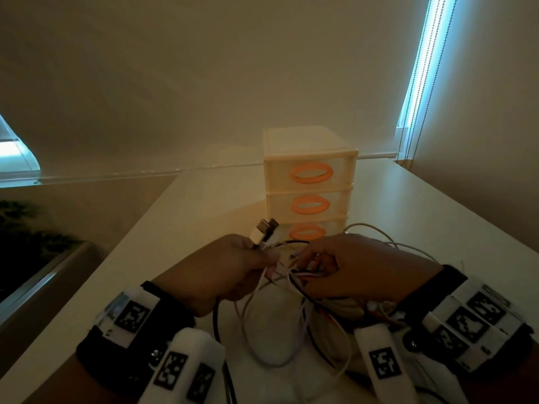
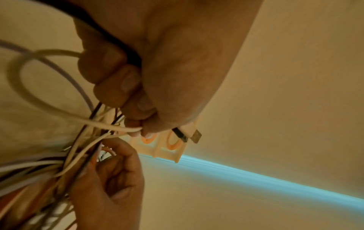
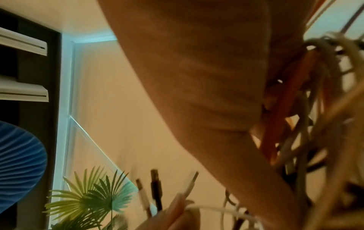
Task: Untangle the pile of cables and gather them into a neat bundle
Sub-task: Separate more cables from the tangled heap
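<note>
We are holding the tangle of cables (image 1: 294, 275) up between both hands, just above the white table (image 1: 186, 217) and close in front of the small drawer unit (image 1: 309, 182). Our left hand (image 1: 230, 269) is curling tight round several cable ends, so that the USB plugs (image 1: 267, 233) are sticking up and away past the thumb (the left wrist view shows a white one and a black one side by side). Our right hand (image 1: 358, 266) is gripping the thick of the bunch, fingers curled in, with white, black and orange strands spilling out beneath it; which strand the fingertips are pinching is probably too blurred to say. Loose loops are hanging down toward our wrists and trailing onto the table near its front edge. One pale loop (image 1: 379, 231) is arching out to the right behind the right hand. The table's left edge is running diagonally away from us, with open surface lying between it and the left hand, and more bare top is lying to the right of the drawer unit, toward the wall.
</note>
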A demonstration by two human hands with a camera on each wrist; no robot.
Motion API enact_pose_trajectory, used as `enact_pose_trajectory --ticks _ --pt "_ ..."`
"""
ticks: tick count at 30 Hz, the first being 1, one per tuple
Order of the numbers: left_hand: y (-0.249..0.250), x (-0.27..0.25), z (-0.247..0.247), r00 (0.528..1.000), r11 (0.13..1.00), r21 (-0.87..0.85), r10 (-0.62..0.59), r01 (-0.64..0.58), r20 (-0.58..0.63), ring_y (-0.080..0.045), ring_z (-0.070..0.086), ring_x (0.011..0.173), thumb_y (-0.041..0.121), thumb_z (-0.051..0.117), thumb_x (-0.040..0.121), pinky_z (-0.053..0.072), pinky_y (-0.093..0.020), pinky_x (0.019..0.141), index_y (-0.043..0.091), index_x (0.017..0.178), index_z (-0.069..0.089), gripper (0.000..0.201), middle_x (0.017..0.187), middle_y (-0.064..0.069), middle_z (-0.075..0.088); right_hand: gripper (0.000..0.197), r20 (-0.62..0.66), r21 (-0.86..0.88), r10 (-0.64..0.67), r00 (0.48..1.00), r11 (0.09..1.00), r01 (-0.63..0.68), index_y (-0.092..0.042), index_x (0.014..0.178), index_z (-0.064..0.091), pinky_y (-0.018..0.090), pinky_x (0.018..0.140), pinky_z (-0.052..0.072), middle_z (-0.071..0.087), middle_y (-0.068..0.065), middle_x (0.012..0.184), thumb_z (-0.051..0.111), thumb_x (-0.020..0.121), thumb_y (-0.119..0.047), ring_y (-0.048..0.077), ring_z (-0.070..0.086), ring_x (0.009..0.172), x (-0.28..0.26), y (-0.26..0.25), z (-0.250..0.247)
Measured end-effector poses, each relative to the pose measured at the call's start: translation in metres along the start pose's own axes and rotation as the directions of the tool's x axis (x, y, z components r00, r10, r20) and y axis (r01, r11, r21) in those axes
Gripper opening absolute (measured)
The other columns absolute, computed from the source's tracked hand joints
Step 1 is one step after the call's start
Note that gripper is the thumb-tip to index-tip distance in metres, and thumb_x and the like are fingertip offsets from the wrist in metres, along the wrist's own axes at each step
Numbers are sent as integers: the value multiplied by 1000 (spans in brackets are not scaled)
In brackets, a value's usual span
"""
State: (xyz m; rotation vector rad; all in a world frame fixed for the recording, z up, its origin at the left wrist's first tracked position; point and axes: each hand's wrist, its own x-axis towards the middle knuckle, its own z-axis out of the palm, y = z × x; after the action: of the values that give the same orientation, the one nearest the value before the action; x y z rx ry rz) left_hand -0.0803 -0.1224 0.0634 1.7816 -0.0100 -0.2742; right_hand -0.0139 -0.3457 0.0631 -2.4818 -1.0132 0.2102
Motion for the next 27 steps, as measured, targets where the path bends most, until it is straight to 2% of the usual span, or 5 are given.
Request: enact_pose_trajectory --ticks 5,9,17,23,27 --pt "9 -5 -24 996 961 -267 87 -75 34 -10 15 42 32 69 92 9 -26 42 11 66 56 36 53 1 17 24 -85 60 14 996 998 -9 -39 97 67 5 61 42 55 -49 77 81 79 -44 -25 54 74 -10 10 -24" --pt "10 -10 -49 977 897 -401 213 -184 30 -13 16 43 37 79 82 12 -30 44 8 72 55 38 52 1 17 14 -239 58 59 969 997 -46 -42 88 62 22 56 42 51 -11 55 71 82 -52 2 44 49 -14 22 -36" --pt "8 -11 -30 984 975 -134 175 -175 -11 -15 15 47 38 63 87 12 -28 46 12 66 59 34 56 -2 19 11 -567 15 -106 817 990 138 -27 78 60 28 53 41 55 -3 64 70 84 -26 12 49 57 -18 27 -36" --pt "12 -11 -17 969 959 -150 226 -240 -105 -19 11 50 34 58 91 12 -29 47 12 66 57 33 55 -3 20 8 -403 8 -243 882 963 269 -27 83 57 23 62 49 59 -9 81 64 85 -28 15 57 71 -11 17 -22" --pt "17 -12 -40 934 890 -317 257 -328 -247 -11 19 43 31 55 90 11 -28 44 9 71 51 30 51 3 24 11 -366 58 -212 906 967 249 -29 84 62 43 61 54 60 7 72 71 79 -26 24 57 63 -26 20 -41"
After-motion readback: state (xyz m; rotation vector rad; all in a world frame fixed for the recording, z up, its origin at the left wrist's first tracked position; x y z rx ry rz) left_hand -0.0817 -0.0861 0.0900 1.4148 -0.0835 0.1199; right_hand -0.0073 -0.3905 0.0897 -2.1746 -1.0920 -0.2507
